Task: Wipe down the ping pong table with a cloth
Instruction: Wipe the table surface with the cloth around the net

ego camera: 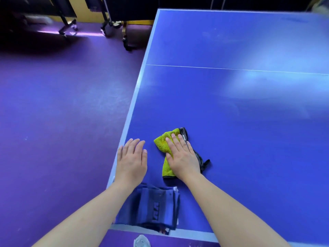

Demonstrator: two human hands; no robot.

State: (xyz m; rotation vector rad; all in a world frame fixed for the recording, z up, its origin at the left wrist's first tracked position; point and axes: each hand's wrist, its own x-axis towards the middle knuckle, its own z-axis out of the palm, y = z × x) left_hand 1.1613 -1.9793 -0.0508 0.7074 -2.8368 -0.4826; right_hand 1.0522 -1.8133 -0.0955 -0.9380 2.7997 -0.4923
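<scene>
The blue ping pong table [231,104] fills the right of the head view, with a thin white line running across it. A yellow-green cloth [162,145] with a grey underside lies near the table's front left corner. My right hand [181,155] presses flat on the cloth, fingers straight, covering its right half. My left hand [131,159] rests flat on the bare table just left of the cloth, close to the left edge, fingers straight and holding nothing.
A folded blue fabric piece [154,207] with a dark label lies at the table's front edge between my forearms. Purple floor [62,113] spreads to the left. Dark wheeled frames [114,24] stand at the back left. A shoe tip [141,241] shows below the table edge.
</scene>
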